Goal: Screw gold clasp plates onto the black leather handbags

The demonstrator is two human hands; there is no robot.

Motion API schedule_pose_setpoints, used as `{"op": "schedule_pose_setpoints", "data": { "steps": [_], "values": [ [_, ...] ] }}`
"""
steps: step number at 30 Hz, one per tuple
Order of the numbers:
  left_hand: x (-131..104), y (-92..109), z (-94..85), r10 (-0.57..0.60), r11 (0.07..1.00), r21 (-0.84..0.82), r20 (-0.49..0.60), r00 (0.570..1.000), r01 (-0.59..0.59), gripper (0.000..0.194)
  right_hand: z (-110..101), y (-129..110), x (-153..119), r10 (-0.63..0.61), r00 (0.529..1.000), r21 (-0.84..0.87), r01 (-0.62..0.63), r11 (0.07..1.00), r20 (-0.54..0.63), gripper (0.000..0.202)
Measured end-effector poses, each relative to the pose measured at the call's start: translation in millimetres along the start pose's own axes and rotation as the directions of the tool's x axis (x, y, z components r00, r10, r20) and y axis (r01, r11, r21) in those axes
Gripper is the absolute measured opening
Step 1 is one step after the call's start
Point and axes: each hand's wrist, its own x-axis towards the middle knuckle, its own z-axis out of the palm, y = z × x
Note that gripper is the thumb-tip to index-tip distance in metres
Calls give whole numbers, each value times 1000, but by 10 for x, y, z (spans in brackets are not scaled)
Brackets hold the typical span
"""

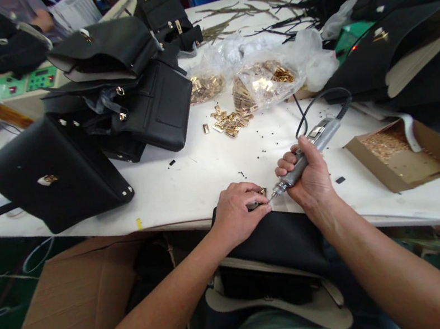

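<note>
An electric screwdriver [301,156] is wrapped in my right hand [306,172], its bit pointing down and left. The tip meets a small gold metal clasp [264,192] at the table's front edge. Holding that clasp between thumb and fingers is my left hand [239,212]; the fingers hide part of it. Below both hands a black handbag [278,239] lies across my lap, its beige-lined flap [279,304] hanging open towards me. The screwdriver's black cable [335,92] loops up behind it.
Loose gold metal plates [232,122] lie mid-table before plastic bags [265,80] of more. To the right sits a cardboard tray [436,163] of tiny copper-coloured screws. Black handbags [59,170] stand at left, others [408,52] at right. A large cardboard box [67,310] stands below left.
</note>
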Motion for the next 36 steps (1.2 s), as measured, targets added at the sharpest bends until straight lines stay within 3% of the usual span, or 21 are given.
{"op": "schedule_pose_setpoints", "data": {
  "steps": [12, 24, 36],
  "values": [
    [4, -21, 26, -8, 1000, -16, -33, 999, 8, 10, 45, -9, -59, -92, 995, -24, 91, 996, -24, 49],
    [1, -60, 51, 6, 996, -84, -54, 999, -11, 10, 64, 8, -66, -109, 993, -23, 108, 994, -41, 48],
    [-5, -66, 64, 10, 999, -51, -58, 998, -13, 8, 81, 14, -96, -122, 992, -26, 121, 992, -36, 45]
  ]
}}
